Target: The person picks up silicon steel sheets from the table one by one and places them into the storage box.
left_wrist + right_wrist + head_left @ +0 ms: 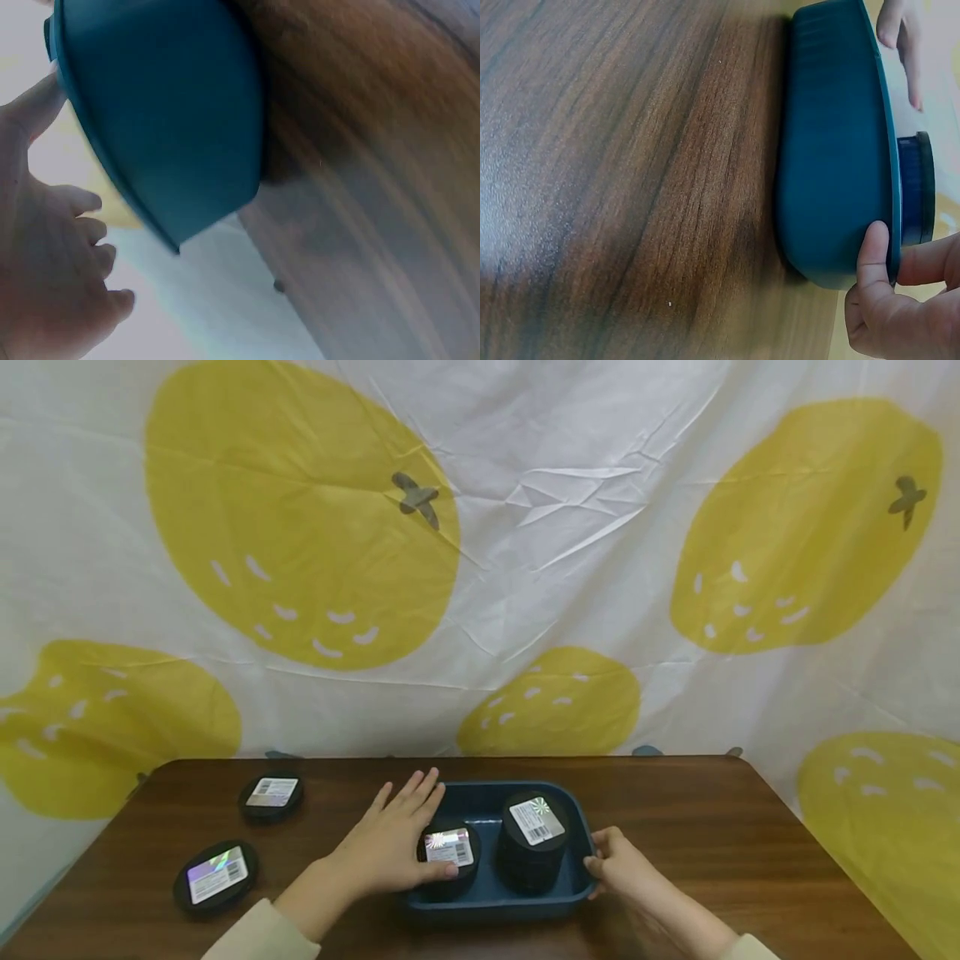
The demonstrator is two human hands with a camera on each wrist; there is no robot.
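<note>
A dark blue rectangular tray [495, 907] with raised walls stands on the table. Inside it on the right is a tall stack of black round discs [532, 852], its top bearing a white label with a shiny sticker. A lower labelled black disc pile [452, 847] lies in the left part. My left hand [393, 843] is spread over the tray's left side, fingers straight, with the thumb across the edge of the lower pile. On the other side, my right hand [628, 868] pinches the tray's right rim between thumb and fingers, also visible as the hand [904, 307] in the right wrist view.
Two more labelled black pieces lie on the table's left: a near disc [216, 877] and a far disc [271, 797]. The brown wooden table [697, 827] ends at a white curtain [555, 552] printed with yellow fruit.
</note>
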